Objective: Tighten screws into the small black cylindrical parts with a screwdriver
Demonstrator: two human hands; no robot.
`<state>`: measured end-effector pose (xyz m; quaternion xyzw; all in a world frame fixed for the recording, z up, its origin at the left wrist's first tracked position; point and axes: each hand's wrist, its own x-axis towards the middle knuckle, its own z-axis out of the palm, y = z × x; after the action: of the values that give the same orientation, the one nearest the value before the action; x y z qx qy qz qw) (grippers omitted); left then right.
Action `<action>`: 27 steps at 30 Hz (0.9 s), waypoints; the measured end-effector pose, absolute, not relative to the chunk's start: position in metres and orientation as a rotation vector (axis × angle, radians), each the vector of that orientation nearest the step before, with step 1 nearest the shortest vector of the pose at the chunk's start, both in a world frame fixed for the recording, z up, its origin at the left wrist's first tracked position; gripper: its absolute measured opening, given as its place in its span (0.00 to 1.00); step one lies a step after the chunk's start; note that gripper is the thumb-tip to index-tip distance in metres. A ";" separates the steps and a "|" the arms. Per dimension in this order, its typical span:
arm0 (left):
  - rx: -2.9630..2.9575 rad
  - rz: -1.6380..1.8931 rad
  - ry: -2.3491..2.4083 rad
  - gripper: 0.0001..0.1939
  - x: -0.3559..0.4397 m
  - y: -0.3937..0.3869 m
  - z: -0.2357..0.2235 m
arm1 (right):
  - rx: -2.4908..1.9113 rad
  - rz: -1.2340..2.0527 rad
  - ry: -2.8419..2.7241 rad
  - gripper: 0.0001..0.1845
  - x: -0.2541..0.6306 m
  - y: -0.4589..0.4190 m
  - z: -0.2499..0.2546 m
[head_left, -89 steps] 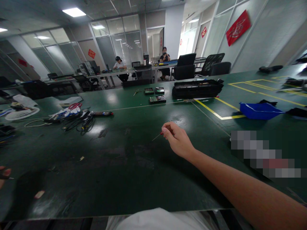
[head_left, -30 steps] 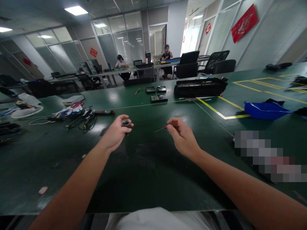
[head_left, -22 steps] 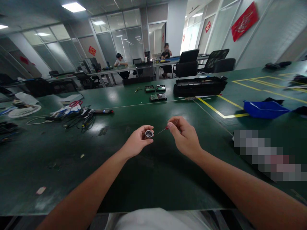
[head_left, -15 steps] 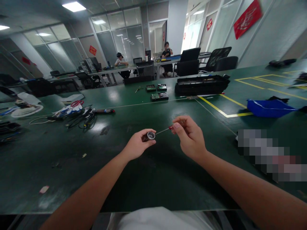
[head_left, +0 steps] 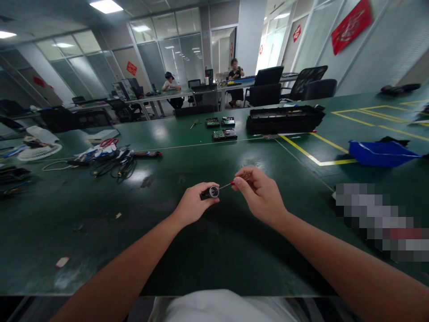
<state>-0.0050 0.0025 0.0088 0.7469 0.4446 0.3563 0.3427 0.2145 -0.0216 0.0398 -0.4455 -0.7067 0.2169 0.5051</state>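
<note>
Between the thumb and fingers of my left hand (head_left: 192, 203) is a small dark cylindrical part (head_left: 213, 192) with a silver rim, its round end turned toward me. My right hand (head_left: 263, 192) grips the reddish see-through handle of a screwdriver (head_left: 225, 186). The thin metal shaft points left, and its tip reaches the rim of the cylindrical part; whether it goes inside is too small to tell. Both hands are held above the green table (head_left: 201, 259), in front of my body.
Ahead lie several green circuit-board units (head_left: 224, 134) and a long black housing (head_left: 284, 120). To the right are a blue bin (head_left: 384, 153) and a blurred-out object (head_left: 378, 219). Cables (head_left: 117, 165) and red-handled scissors (head_left: 109, 142) lie left. Two people sit at a far desk.
My right hand has moved slightly left, bringing the screwdriver handle closer to the cylindrical part. The part's round end has turned a little in my left hand. The view has shifted slightly.
</note>
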 end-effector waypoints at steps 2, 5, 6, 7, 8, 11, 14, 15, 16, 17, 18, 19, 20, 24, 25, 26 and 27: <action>1.960 0.950 1.139 0.20 -0.005 0.002 0.009 | -1.075 0.548 -1.694 0.09 0.214 -0.022 0.040; 1.983 0.960 1.119 0.19 -0.005 0.003 0.007 | -1.070 0.586 -1.665 0.09 0.212 -0.021 0.040; 1.989 0.955 1.117 0.19 -0.006 0.003 0.007 | -1.076 0.584 -1.655 0.09 0.211 -0.021 0.039; 1.992 0.950 1.117 0.19 -0.006 0.004 0.006 | -1.084 0.574 -1.643 0.09 0.211 -0.021 0.039; 1.993 0.948 1.119 0.19 -0.006 0.004 0.005 | -1.095 0.561 -1.629 0.09 0.211 -0.021 0.039; 1.981 0.956 1.130 0.19 -0.006 0.004 0.004 | -1.125 0.538 -1.595 0.10 0.212 -0.019 0.039; 1.971 0.964 1.149 0.20 -0.006 0.004 0.004 | -1.131 0.548 -1.600 0.10 0.215 -0.017 0.037; 1.969 0.965 1.155 0.20 -0.006 0.004 0.005 | -1.121 0.553 -1.614 0.11 0.215 -0.017 0.037; 1.968 0.964 1.160 0.20 -0.006 0.003 0.006 | -1.106 0.557 -1.627 0.10 0.216 -0.017 0.036; 1.968 0.963 1.166 0.20 -0.006 0.003 0.006 | -1.092 0.557 -1.639 0.10 0.216 -0.017 0.035; 1.970 0.962 1.172 0.20 -0.006 0.003 0.007 | -1.082 0.551 -1.650 0.10 0.216 -0.017 0.035; 1.972 0.959 1.178 0.20 -0.006 0.003 0.007 | -1.079 0.541 -1.659 0.10 0.216 -0.018 0.034; 1.974 0.957 1.187 0.20 -0.006 0.002 0.008 | -1.079 0.526 -1.667 0.10 0.216 -0.018 0.034; 1.976 0.958 1.212 0.20 -0.005 0.002 0.009 | -1.085 0.467 -1.704 0.09 0.216 -0.020 0.035; 1.975 0.960 1.214 0.20 -0.005 0.002 0.009 | -1.080 0.458 -1.713 0.09 0.216 -0.020 0.035; 1.975 0.961 1.216 0.20 -0.005 0.002 0.009 | -1.076 0.450 -1.722 0.08 0.216 -0.021 0.036; 1.975 0.961 1.218 0.20 -0.005 0.002 0.009 | -1.075 0.440 -1.731 0.08 0.217 -0.021 0.036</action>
<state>-0.0052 0.0019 0.0094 0.7478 0.4609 0.3639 0.3098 0.2167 -0.0209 0.0362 -0.4453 -0.7172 0.1825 0.5041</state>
